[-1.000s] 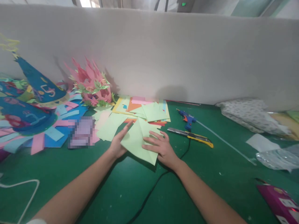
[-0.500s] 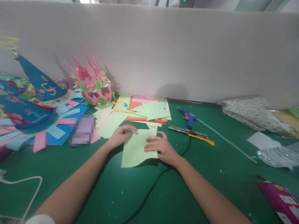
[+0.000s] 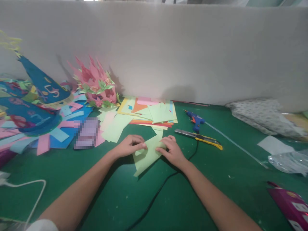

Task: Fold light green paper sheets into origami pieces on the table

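Observation:
A light green paper sheet (image 3: 146, 155) lies folded on the green table (image 3: 211, 183) in front of me. My left hand (image 3: 130, 145) pinches its upper left part, fingers curled onto the paper. From the other side, my right hand (image 3: 171, 150) grips its upper right edge with fingers closed on the fold. Both hands touch the same sheet, close together.
A stack of coloured paper sheets (image 3: 149, 112) lies just behind the hands. To the right are a blue glue gun (image 3: 196, 120) and a yellow utility knife (image 3: 199, 138), with a black cord (image 3: 154, 195) running toward me. Paper hats (image 3: 36, 96) and a pink paper flower (image 3: 96, 85) fill the left; a magenta box (image 3: 290, 205) sits near right.
The green sheet lay flat and open under both hands. Now it is folded over into a narrower, tilted shape, and both hands have closed onto its upper edge.

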`<state>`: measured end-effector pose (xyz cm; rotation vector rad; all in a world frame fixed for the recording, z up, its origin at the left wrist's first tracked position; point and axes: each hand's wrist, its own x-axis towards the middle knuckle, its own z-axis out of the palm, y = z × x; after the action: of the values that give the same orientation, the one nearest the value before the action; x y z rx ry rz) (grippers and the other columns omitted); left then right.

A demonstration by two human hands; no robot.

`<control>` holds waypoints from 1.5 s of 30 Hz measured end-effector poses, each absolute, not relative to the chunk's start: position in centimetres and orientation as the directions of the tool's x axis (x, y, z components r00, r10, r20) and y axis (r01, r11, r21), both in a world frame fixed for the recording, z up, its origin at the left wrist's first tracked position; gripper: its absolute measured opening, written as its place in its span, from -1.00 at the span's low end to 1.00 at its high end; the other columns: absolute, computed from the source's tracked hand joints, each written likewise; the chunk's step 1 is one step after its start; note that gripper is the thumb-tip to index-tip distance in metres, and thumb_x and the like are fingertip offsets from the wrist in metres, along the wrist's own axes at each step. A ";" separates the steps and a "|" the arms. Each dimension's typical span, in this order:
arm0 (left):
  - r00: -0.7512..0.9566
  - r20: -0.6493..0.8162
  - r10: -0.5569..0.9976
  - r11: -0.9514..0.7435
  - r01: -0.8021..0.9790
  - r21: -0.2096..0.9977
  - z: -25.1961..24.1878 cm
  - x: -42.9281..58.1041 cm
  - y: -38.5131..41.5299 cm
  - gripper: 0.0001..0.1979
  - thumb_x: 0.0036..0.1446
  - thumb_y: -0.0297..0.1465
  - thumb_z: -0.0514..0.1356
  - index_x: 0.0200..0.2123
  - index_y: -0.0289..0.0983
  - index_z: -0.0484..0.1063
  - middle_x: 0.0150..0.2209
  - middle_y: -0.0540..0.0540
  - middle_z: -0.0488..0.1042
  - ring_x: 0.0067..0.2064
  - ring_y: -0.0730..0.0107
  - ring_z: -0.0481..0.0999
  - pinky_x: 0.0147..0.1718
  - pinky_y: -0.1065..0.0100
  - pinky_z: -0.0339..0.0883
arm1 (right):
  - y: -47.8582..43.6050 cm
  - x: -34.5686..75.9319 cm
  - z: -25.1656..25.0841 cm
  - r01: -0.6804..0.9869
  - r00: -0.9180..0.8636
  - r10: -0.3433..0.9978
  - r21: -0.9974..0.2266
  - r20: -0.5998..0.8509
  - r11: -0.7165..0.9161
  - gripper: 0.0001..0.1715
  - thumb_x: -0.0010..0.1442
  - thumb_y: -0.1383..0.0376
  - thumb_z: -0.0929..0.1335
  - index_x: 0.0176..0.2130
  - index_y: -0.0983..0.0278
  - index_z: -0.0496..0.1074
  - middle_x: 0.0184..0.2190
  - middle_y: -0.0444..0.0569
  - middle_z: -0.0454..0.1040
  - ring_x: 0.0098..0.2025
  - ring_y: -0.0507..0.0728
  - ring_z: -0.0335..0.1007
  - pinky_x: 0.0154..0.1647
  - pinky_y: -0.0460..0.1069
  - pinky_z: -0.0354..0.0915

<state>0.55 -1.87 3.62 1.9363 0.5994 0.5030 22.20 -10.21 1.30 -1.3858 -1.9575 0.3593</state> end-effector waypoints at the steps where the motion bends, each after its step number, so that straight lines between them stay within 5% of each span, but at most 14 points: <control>1: 0.799 0.062 0.598 -0.351 0.192 0.916 3.6 0.7 -2.1 -0.71 0.11 -0.23 0.15 -0.47 -0.26 0.57 -0.44 -0.09 0.45 -0.46 0.43 0.35 -0.48 0.44 0.16 | -10.2 22.2 1.3 0.723 -0.154 0.912 -0.586 0.379 0.366 -0.60 0.20 -0.01 0.27 -0.41 0.25 0.35 -0.47 -0.11 0.40 -0.38 0.09 0.27 -0.14 0.08 0.10; 7: 0.729 0.000 0.684 -0.341 0.320 0.884 2.7 2.0 -3.4 -0.65 -0.05 -0.16 0.28 -0.62 -0.33 0.39 -0.61 0.06 0.22 -0.54 0.55 0.15 -0.57 0.48 -0.01 | -10.3 22.2 1.1 0.714 0.052 0.903 -0.648 0.426 0.265 -0.73 0.11 0.08 0.37 -0.30 0.22 0.33 -0.41 -0.11 0.40 -0.31 0.13 0.30 -0.09 0.10 0.15; 12: 0.513 -0.022 0.858 -0.111 0.227 0.968 1.8 2.7 -3.6 -0.64 -0.07 -0.13 0.28 -0.57 -0.32 0.35 -0.59 0.05 0.26 -0.54 0.56 0.19 -0.59 0.50 0.04 | -9.5 22.6 0.5 0.467 0.337 0.835 -0.848 0.434 0.252 -0.48 0.07 0.09 0.39 -0.05 0.21 0.18 -0.14 0.04 0.35 -0.13 0.17 0.32 -0.13 0.10 0.26; 16: 0.441 -0.106 0.891 0.098 0.042 0.994 1.5 3.2 -3.8 -0.62 -0.14 -0.13 0.33 -0.41 -0.31 0.39 -0.49 -0.01 0.42 -0.50 0.49 0.35 -0.55 0.48 0.19 | -9.3 22.3 0.2 0.058 0.229 0.961 -0.987 0.158 0.148 -0.45 0.09 0.06 0.37 -0.05 0.15 0.05 -0.28 -0.08 0.42 -0.34 0.07 0.39 -0.29 0.03 0.35; 20: 0.461 -0.120 0.879 0.123 0.023 0.992 1.1 3.7 -4.2 -0.62 -0.19 -0.14 0.36 -0.44 -0.32 0.40 -0.50 -0.02 0.45 -0.50 0.47 0.39 -0.52 0.47 0.25 | -9.7 21.6 1.0 -0.120 0.072 0.997 -0.993 0.010 0.018 -0.40 0.02 0.06 0.42 -0.10 0.12 0.03 -0.27 -0.09 0.49 -0.28 0.12 0.46 -0.21 0.09 0.38; 27: 0.484 -0.027 0.875 -0.020 0.092 0.996 0.3 4.0 -4.5 -0.69 -0.12 -0.22 0.34 -0.51 -0.33 0.36 -0.52 0.02 0.38 -0.49 0.54 0.32 -0.52 0.49 0.21 | -10.0 21.3 1.7 -0.115 0.039 0.996 -0.990 -0.082 -0.077 -0.22 -0.06 0.14 0.48 0.04 0.16 0.07 -0.33 -0.08 0.55 -0.30 0.18 0.51 -0.27 0.09 0.41; 35: 0.433 -0.090 0.897 0.167 -0.143 0.976 1.3 4.1 -4.2 -0.49 -0.21 -0.36 0.39 -0.22 -0.25 0.18 -0.45 0.08 0.39 -0.47 0.56 0.39 -0.46 0.49 0.28 | -9.7 21.1 1.1 -0.121 0.131 0.987 -0.990 -0.092 -0.076 -0.18 -0.10 0.14 0.50 0.02 0.18 0.05 -0.38 -0.08 0.56 -0.36 0.19 0.52 -0.35 0.08 0.42; 45: 0.376 0.001 0.927 0.078 -0.193 0.978 1.9 4.2 -4.3 -0.63 -0.19 -0.37 0.39 -0.41 -0.28 0.23 -0.46 0.07 0.39 -0.42 0.57 0.38 -0.41 0.50 0.29 | -9.9 21.0 1.4 -0.121 0.092 0.991 -0.989 -0.093 -0.082 -0.10 -0.08 0.14 0.48 0.09 0.18 -0.03 -0.37 -0.10 0.56 -0.34 0.17 0.52 -0.29 0.08 0.42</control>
<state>4.20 -4.28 1.87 1.1887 0.7994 0.9888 20.99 -9.87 1.39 -1.2298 -1.0084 1.2528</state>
